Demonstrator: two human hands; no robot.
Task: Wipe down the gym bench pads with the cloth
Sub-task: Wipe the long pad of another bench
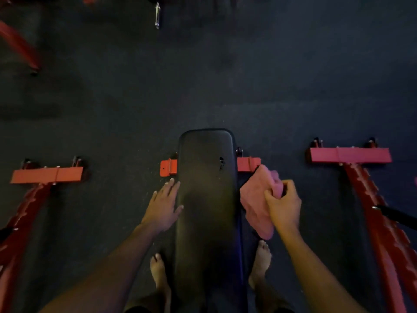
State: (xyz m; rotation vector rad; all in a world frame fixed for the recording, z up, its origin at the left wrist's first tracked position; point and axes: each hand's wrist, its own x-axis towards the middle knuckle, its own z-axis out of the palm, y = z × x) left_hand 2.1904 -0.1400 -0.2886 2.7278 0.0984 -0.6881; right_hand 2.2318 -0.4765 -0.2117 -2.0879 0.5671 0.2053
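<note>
Dark floor (203, 86); right hand (283, 207) grips cloth (257, 199) beside pad (206, 199).

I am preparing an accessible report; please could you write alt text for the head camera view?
Seen from above, a person stands astride a black bench pad, the right hand gripping a pink cloth beside the pad's right edge. The left hand rests flat against the pad's left edge. Red frame bars lie on the dark floor either side.
</note>
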